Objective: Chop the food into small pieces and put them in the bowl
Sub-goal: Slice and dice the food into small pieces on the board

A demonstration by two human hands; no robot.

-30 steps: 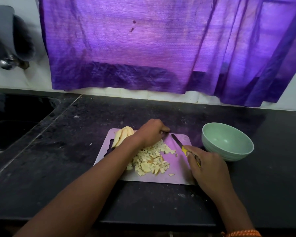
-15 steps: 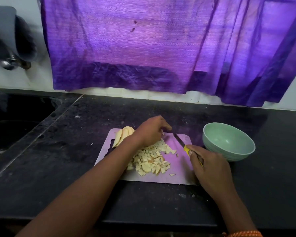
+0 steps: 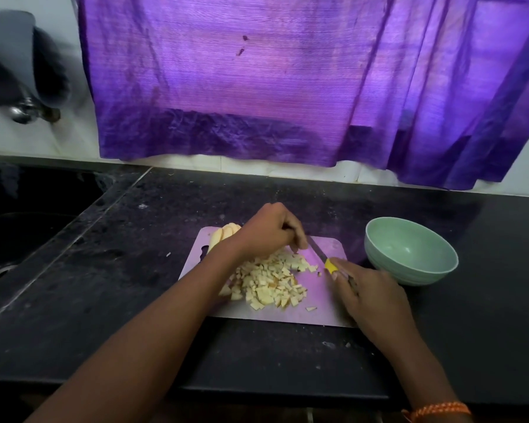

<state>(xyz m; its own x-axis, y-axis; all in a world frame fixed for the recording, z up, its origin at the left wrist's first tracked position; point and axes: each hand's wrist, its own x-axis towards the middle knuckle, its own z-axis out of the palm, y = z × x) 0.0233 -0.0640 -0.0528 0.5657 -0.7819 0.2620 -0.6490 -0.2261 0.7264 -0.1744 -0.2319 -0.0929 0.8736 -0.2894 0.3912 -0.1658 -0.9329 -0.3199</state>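
Left hand (image 3: 268, 230) fingers curled, tips on food at the board (image 3: 324, 312). Right hand (image 3: 370, 293) grips knife (image 3: 321, 253). Green bowl (image 3: 409, 254) holds nothing.

purple curtain (image 3: 257, 87), black countertop (image 3: 104, 300), white wall (image 3: 58, 138)

Black counter (image 3: 287, 355) under chopping board (image 3: 327, 306) and green bowl (image 3: 409, 254)

Left hand (image 3: 268, 232) covers whatever its curled fingertips press on the board (image 3: 321, 312); item not visible. Knife (image 3: 319, 252) tip hidden behind those fingers, handle mostly inside right hand (image 3: 368, 293). Tap (image 3: 28, 109) blurred, cut by left edge. Slices (image 3: 223, 235) partly behind wrist.
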